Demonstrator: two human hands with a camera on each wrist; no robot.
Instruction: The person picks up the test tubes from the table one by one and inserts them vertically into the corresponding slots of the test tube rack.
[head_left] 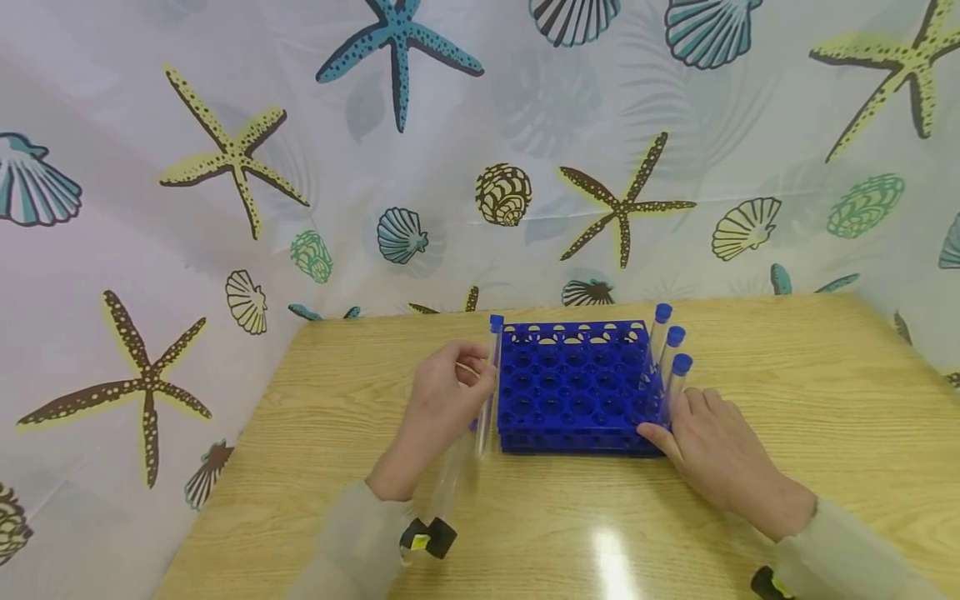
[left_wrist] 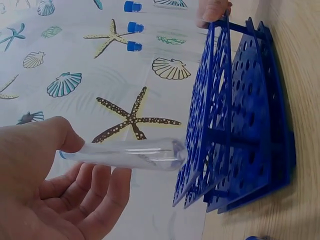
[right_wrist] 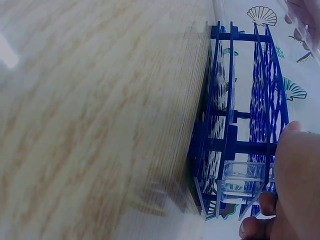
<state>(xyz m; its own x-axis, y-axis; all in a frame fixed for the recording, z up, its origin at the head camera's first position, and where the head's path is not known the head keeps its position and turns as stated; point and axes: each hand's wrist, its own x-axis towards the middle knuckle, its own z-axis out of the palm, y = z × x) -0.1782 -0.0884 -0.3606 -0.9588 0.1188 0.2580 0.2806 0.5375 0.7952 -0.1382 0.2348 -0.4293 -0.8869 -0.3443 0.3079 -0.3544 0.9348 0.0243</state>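
From where I stand, the person's left hand [head_left: 448, 398] pinches a clear, blue-capped tube [left_wrist: 135, 154] between thumb and fingers, just beside the rack's left end. The tube is near upright with a slight lean, its closed end down; whether that end touches the rack I can't tell.

The right hand [head_left: 723, 457] grips the front right corner of the blue rack [head_left: 576, 430], thumb over the top and fingers curled at the end. Three more tubes [head_left: 669, 360] with blue caps stand in a line along that same end. Another tube [head_left: 448, 479] lies on the worktop [head_left: 795, 358], partly under the left forearm.

I'd judge the step in hand to be loading the rack: one tube lifted and close to its hole, with the right hand bracing. The next move seems to call for bringing the lower end squarely over a hole, straightening the lean, then lowering it through both layers before the fingers let go.
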